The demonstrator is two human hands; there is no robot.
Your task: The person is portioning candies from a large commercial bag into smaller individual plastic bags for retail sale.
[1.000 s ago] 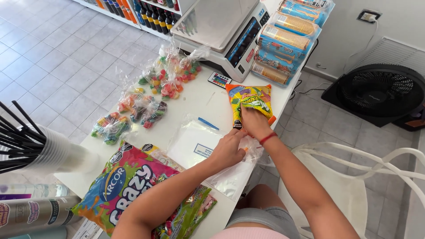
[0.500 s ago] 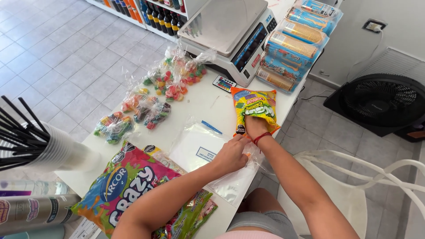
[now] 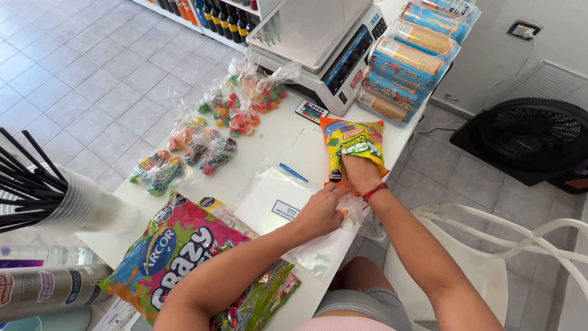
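I see my left grip (image 3: 321, 210) pinching the mouth of a clear plastic bag (image 3: 288, 208) flat on the table (image 3: 288, 132), and just beyond it my right grip (image 3: 360, 173) closed on the yellow-green candy packet (image 3: 354, 144), bagged gummies (image 3: 236, 110) farther left.

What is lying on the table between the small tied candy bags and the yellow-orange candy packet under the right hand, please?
In the head view, a blue pen lies on bare white table between the small candy bags and the candy packet under the right hand.

Behind the clear plastic bags (image 3: 288, 208): a weighing scale (image 3: 324, 46). Left: small tied candy bags (image 3: 211, 132). Right: a gummy packet (image 3: 354, 150).
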